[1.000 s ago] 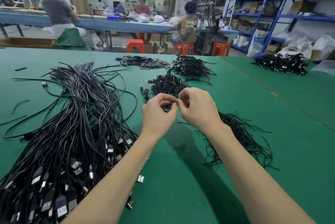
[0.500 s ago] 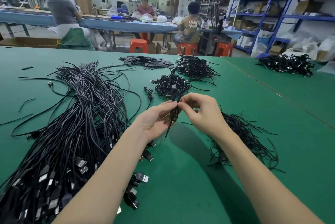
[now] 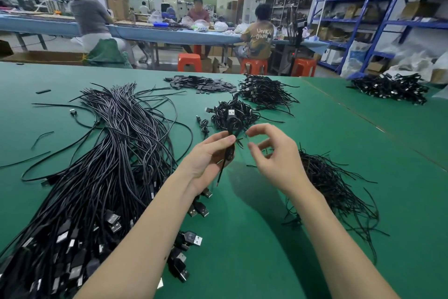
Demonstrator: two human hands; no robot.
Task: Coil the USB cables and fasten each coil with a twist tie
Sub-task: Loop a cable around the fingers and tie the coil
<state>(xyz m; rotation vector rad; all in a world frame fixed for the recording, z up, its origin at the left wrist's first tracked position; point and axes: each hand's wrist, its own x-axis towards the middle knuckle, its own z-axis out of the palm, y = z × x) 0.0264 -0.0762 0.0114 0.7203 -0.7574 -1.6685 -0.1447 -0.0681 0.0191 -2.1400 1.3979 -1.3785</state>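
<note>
Your left hand [image 3: 208, 163] grips coiled cable [image 3: 230, 146], thumb and fingers curled round its middle; USB plug [image 3: 231, 112] points up, away from you. Twist tie [image 3: 240, 141] sticks out from coil at thumb tip. Your right hand [image 3: 276, 158] just beside, holds nothing, fingers loosely curled, thumb and forefinger apart. Loose cables [image 3: 101, 165] lie left on green table [image 3: 242, 238], spare ties [image 3: 334, 187] lie right.

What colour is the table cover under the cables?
Green table cover, seen in the head view.
</note>
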